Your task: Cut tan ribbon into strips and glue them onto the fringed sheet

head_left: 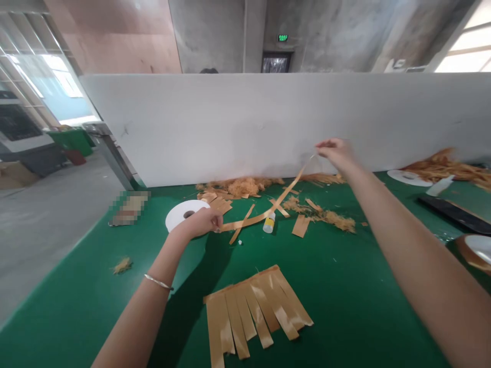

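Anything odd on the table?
A fibre tuft lies alone at the left, away from the fibre heap by the board. A small white bit, maybe a cap, lies loose near the bottle. The held ribbon shows no clear tear.

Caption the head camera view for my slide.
Left hand and right hand hold a tan ribbon over a green table strewn with strips.

One bracelet (158, 281), thin, curved, silver-coloured, shiny; seen on my remote feed around the left forearm (142, 313). Beyond the bracelet: one left hand (198, 223), bare. Below the bracelet: forearm bare to my view's edge. Right of the bracelet, well apart: one right forearm (402, 243), bare; one right hand (334, 150), bare, slightly blurred.
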`<state>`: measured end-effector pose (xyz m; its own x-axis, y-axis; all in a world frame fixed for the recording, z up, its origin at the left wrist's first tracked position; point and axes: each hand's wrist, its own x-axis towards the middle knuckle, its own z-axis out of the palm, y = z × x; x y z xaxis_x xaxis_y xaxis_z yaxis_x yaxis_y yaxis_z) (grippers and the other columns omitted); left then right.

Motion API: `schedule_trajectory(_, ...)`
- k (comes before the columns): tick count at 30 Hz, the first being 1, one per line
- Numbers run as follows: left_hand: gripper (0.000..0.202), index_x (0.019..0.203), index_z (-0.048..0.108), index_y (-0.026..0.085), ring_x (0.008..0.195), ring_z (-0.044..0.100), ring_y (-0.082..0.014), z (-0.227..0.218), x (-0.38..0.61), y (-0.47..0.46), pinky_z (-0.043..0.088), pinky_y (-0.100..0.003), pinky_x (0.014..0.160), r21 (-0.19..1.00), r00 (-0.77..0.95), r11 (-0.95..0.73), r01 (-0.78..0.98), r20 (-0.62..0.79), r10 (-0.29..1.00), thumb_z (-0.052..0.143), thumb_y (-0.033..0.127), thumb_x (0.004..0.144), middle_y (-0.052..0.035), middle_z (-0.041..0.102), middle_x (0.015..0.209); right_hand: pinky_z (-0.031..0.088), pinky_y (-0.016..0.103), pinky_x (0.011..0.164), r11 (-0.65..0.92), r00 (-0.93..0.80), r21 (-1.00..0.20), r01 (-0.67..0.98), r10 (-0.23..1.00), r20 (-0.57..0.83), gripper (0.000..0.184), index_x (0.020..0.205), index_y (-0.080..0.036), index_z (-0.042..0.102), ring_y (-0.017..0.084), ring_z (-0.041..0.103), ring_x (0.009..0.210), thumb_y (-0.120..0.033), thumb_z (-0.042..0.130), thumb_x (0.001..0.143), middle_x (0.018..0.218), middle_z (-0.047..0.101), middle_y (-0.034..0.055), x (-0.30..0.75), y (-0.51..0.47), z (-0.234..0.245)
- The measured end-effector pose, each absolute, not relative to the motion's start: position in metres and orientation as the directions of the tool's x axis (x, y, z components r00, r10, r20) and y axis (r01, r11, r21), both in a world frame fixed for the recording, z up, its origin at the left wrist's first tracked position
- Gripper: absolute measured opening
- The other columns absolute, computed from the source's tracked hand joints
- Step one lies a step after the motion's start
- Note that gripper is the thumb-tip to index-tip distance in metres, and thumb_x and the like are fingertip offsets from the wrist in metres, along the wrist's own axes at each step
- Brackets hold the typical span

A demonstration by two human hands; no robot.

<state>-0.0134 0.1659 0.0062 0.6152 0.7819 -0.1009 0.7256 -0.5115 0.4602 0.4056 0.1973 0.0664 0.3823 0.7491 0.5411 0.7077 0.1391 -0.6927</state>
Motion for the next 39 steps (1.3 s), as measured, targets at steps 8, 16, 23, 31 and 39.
schedule_trajectory(8, 0.019, 0.071, 0.067, 0.019, 0.072, 0.065, -0.0154, 0.008, -0.014, 0.166, 0.048, -0.025, 0.068, 0.619, 0.652, -0.479, 0.623, -0.071, 0.755, 0.053, 0.007, 0.067, 0.0003, 0.070, 0.071, 0.046, 0.038, 0.078, -0.091, 0.181, -0.554, 0.827, 0.977, 0.109, 0.036, 0.095, -0.017, 0.063, 0.028, 0.059, 0.092, -0.023, 0.069, 0.060, 0.104, 0.063, 0.0136, 0.384, 0.192, 0.013)
schedule_trajectory(16, 0.012, 0.079, 0.066, 0.018, 0.078, 0.066, -0.0166, -0.007, 0.012, 0.165, 0.051, -0.028, 0.074, 0.706, 0.614, -0.486, 0.515, 0.092, 0.784, 0.055, 0.017, 0.074, -0.0016, 0.070, 0.080, 0.046, 0.033, 0.077, 0.154, -0.126, -0.565, 0.811, 0.988, 0.087, 0.032, 0.109, -0.022, 0.058, 0.023, 0.057, 0.101, -0.039, 0.049, 0.083, 0.118, 0.058, 0.0103, 0.309, 0.143, 0.003)
schedule_trajectory(23, 0.010, 0.076, 0.059, 0.019, 0.077, 0.063, -0.0159, -0.014, 0.027, 0.157, 0.049, -0.028, 0.071, 0.682, 0.584, -0.540, 0.493, 0.201, 0.787, 0.052, 0.013, 0.071, 0.0002, 0.067, 0.078, 0.041, 0.027, 0.070, 0.456, -0.465, -0.568, 0.685, 0.874, 0.140, 0.039, 0.110, -0.023, 0.056, 0.020, 0.057, 0.091, -0.048, 0.054, 0.081, 0.106, 0.061, 0.0076, 0.210, 0.122, -0.007)
schedule_trajectory(31, 0.013, 0.070, 0.058, 0.019, 0.076, 0.062, -0.0154, -0.015, 0.030, 0.155, 0.047, -0.028, 0.072, 0.603, 0.616, -0.597, 0.529, 0.211, 0.759, 0.049, 0.009, 0.070, 0.0018, 0.067, 0.073, 0.031, 0.026, 0.066, 0.494, -0.451, -0.486, 0.721, 0.867, 0.212, 0.029, 0.073, -0.017, 0.054, 0.020, 0.048, 0.083, -0.046, 0.058, 0.079, 0.078, 0.052, 0.0048, 0.206, 0.135, -0.030)
schedule_trajectory(39, 0.023, 0.100, 0.057, 0.021, 0.103, 0.056, -0.0247, -0.022, 0.020, 0.161, 0.044, -0.038, 0.086, 0.409, 0.572, -0.600, 0.687, 0.204, 0.794, 0.057, 0.030, 0.079, -0.0071, 0.064, 0.105, 0.028, 0.024, 0.060, 0.451, -0.411, -0.573, 0.685, 0.888, 0.207, 0.035, 0.066, -0.019, 0.043, 0.014, 0.044, 0.068, -0.046, 0.041, 0.088, 0.071, 0.045, 0.0002, 0.217, 0.131, -0.021)
